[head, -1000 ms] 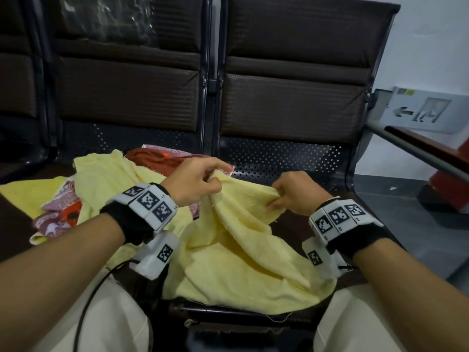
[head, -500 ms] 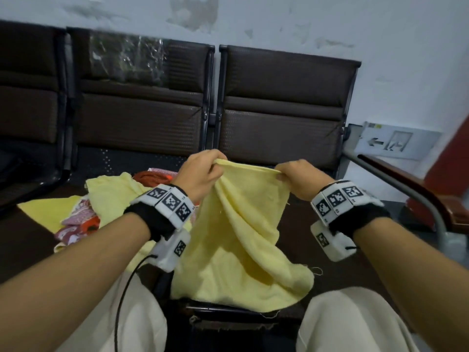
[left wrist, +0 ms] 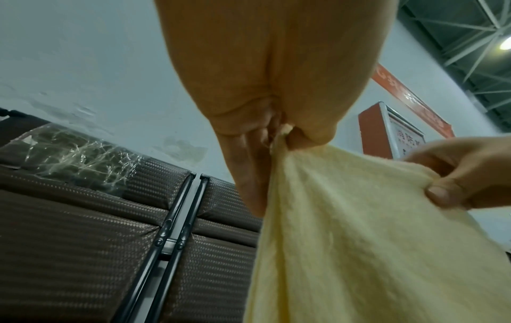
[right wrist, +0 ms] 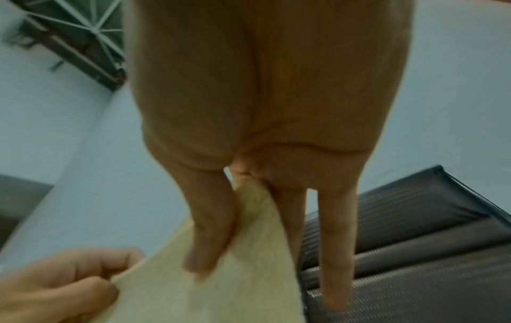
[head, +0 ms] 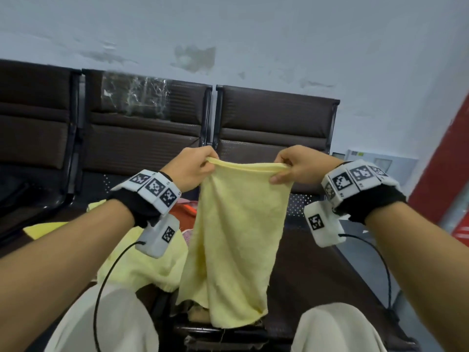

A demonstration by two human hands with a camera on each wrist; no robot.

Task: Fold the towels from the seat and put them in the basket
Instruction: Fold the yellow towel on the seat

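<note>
As the head view looked down over both forearms, the scene ran as follows, left to right.

Far-left seats: a row of dark brown padded waiting-room seats [head: 142,138] stood against a pale, stained wall [head: 253,41]; clear crinkled plastic wrap [head: 134,95] clung to one backrest.

Pile on the seat: more cloths lay heaped to the left, a pale yellow towel [head: 142,265] over a red-orange patterned cloth [head: 184,208], partly hidden behind the left forearm.

Left hand: the left hand [head: 191,167] was raised in front of the backrests; its fingers [left wrist: 249,172] and thumb were curled together, pinching the top left corner of the held towel. A marker-covered wristband with a cabled white box sat on the wrist.

Held towel: the pale yellow terry towel [head: 238,237] hung stretched between both hands, its top edge nearly level and its body draping down, the lower end reaching the front edge of the seat between the person's knees.

Right hand: the right hand [head: 302,165] pinched the top right corner between thumb and forefinger; in the right wrist view two other fingers [right wrist: 336,247] extended straight behind the cloth, apart from it.

Far right: a red panel [head: 446,174] bordered the wall.
</note>
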